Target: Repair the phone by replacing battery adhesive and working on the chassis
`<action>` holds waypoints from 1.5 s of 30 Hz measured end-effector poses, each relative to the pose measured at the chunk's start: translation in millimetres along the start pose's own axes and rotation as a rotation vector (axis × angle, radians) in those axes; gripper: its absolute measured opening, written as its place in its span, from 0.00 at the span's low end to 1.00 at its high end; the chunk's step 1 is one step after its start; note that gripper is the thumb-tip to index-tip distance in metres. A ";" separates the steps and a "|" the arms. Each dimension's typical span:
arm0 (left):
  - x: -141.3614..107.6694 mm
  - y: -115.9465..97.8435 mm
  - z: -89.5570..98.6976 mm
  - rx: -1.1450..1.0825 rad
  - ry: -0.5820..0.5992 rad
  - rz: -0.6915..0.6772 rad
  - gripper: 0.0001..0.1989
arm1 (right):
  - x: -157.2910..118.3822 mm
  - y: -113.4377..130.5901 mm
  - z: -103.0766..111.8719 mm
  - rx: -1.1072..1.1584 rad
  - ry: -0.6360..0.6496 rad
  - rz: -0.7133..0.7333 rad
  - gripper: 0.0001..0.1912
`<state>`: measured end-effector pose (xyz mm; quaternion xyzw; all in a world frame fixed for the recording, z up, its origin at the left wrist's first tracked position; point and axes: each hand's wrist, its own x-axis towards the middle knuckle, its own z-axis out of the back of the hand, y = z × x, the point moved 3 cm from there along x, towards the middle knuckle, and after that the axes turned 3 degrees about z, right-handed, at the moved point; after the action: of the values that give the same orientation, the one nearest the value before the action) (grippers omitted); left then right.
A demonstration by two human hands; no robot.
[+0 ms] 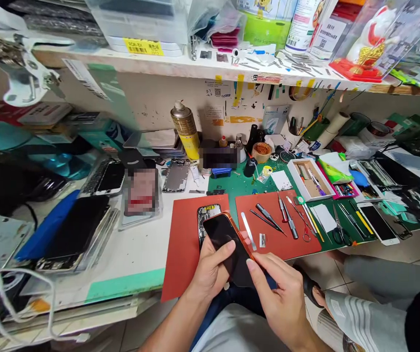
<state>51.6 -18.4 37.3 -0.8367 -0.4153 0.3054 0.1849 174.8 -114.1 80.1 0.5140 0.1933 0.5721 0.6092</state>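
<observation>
A smartphone (217, 230) with a dark screen and an orange edge is held tilted above the front of the bench. My left hand (210, 266) wraps around it, thumb across the screen and fingertips showing past the far edge. My right hand (281, 286) pinches the phone's lower right edge between thumb and fingers. Behind the phone, an opened phone body (200, 215) with bare inner parts rests on a red mat (182, 249), partly covered by the held phone. Just to the right, a flat metal pry tool (248, 230) lies on a second red mat (242, 205).
Tweezers (266, 220), a screwdriver (292, 227) and scissors (340, 232) lie to the right. Farther right is a white phone (376, 225). A spray can (185, 127) stands behind, below a loaded shelf (180, 63). Someone's leg (364, 313) is beside me.
</observation>
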 end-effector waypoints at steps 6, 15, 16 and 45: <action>2.7 5.5 5.3 -0.030 0.030 0.015 0.48 | 3.9 6.3 -2.9 -0.025 0.002 0.037 0.11; 6.2 1.9 -3.2 0.006 -0.039 0.016 0.39 | -5.9 -17.0 -3.1 0.161 0.031 -0.264 0.14; 6.1 -1.1 -6.6 0.016 -0.067 0.015 0.40 | -7.7 -23.9 -4.3 0.249 0.046 -0.362 0.17; 20.5 -12.5 -41.8 0.029 -0.254 -0.030 0.46 | -15.9 -28.1 -39.3 1.186 -0.028 -0.925 0.13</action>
<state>81.7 3.1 68.1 -0.7823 -0.4433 0.4121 0.1474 152.1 -107.2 35.1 0.6295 0.6576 0.0510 0.4107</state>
